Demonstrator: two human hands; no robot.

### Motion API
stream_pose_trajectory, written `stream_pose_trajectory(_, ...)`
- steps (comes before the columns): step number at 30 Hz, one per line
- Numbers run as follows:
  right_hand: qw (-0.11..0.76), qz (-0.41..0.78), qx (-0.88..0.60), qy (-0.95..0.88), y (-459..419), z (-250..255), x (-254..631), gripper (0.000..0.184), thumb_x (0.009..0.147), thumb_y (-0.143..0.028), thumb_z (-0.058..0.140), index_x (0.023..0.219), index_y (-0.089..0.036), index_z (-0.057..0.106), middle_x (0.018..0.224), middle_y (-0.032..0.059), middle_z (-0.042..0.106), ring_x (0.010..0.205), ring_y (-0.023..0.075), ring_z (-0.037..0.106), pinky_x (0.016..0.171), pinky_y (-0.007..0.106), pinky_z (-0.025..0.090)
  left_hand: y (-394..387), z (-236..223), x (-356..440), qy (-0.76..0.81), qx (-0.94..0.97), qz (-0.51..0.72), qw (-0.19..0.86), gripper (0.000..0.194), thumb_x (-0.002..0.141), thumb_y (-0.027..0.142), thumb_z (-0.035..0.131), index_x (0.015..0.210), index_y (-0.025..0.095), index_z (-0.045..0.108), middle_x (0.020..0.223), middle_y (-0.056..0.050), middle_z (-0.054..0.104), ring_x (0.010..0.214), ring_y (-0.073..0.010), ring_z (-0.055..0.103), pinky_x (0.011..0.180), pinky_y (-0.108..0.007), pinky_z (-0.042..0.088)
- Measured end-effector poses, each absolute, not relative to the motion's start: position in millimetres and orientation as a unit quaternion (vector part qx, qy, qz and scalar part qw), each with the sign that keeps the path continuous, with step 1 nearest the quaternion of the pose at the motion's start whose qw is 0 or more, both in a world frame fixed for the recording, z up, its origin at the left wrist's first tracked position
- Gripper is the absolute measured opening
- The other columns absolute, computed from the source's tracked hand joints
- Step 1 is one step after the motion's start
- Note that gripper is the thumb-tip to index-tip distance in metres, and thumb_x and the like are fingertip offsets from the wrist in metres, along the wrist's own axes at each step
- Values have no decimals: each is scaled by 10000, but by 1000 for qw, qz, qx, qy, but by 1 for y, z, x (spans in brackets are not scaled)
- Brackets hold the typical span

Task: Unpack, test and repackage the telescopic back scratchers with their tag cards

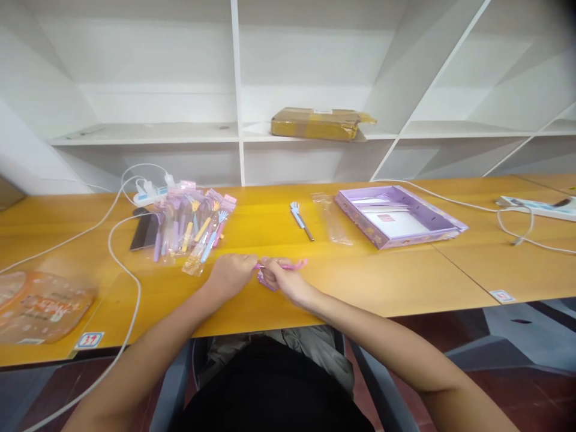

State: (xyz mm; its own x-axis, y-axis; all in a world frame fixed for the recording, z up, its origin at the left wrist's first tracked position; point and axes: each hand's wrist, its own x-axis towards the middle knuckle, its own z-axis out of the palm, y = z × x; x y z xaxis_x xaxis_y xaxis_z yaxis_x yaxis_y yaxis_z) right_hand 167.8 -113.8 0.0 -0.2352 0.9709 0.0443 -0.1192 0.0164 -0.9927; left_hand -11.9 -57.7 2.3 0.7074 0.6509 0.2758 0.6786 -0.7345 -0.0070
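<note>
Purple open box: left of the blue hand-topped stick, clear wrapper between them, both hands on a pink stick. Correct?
Side is wrong: the head view shows the purple open box right of the blue hand-topped stick. The clear wrapper lies between them; the left hand and right hand are on a pink stick.

Slim pink plastic stick [297, 265], part silvery, held crosswise by left hand [233, 273] and right hand [286, 279]; small purplish piece [267, 281] under the right.

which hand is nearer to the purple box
Right. The right hand is left of the purple box and closer to the person's body; the left hand is farther left, beyond the right one.
</note>
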Motion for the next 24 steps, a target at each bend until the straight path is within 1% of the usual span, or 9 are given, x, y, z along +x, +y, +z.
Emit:
stream_pose_trajectory(3,498,579,-391,-513,-130,11,175,628,935,-643,606,596,-264,238,554,-81,188,499,100,172,504,280,204,-62,11,-8,-358,-924,-120,68,245,1023,194,529,819,182,664,684,-86,713,629,-239,673,551,-307,374)
stream_pose_trajectory(6,507,572,-393,-511,-137,19,187,594,932,-604,600,580,-261,267,546,-79,201,501,97,182,511,288,185,-67,17,-1,-359,-923,-117,80,255,1026,176,508,825,181,665,699,-87,714,644,-240,677,553,-303,382)
stream_pose_trajectory(11,454,611,-390,-519,-130,18,198,609,894,-660,622,612,-266,254,584,-87,170,522,89,142,516,290,132,-79,24,8,-369,-918,-103,104,226,1022,147,513,862,169,671,739,-92,727,659,-249,694,557,-309,400)
stream_pose_trajectory(13,448,607,-395,-525,-128,16,196,610,910,-660,620,610,-259,272,583,-83,192,530,90,155,523,293,133,-84,27,11,-368,-920,-85,109,209,1020,135,515,891,167,676,765,-92,738,682,-257,709,563,-315,412)
stream_pose_trajectory(15,461,596,-398,-523,-131,15,192,591,936,-623,607,607,-252,284,579,-76,216,536,95,178,525,294,143,-88,31,13,-365,-923,-62,103,189,1012,128,530,902,163,681,770,-92,745,692,-259,718,564,-314,410)
stream_pose_trajectory(18,474,605,-381,-513,-141,17,186,559,964,-559,575,610,-248,275,580,-73,222,535,96,178,523,293,151,-91,36,11,-357,-929,-40,93,176,1000,133,546,897,161,686,742,-88,740,679,-254,712,564,-310,384)
stream_pose_trajectory(20,474,608,-378,-513,-151,21,190,557,978,-545,556,607,-246,268,576,-74,218,524,93,173,521,293,151,-88,38,1,-357,-929,-40,85,190,1002,149,534,897,170,691,741,-83,734,695,-251,705,584,-311,373)
stream_pose_trajectory(22,491,591,-400,-499,-163,28,210,558,974,-556,553,607,-253,261,567,-78,205,505,91,160,506,296,142,-81,38,-21,-400,-913,-48,70,213,997,166,520,868,191,687,754,-76,726,722,-249,694,612,-312,364)
stream_pose_trajectory(24,530,542,-441,-480,-172,37,247,554,956,-575,558,609,-268,253,556,-83,187,485,93,146,484,304,134,-69,38,-50,-498,-864,-59,51,240,972,173,513,783,210,655,738,-63,698,719,-239,666,625,-310,345)
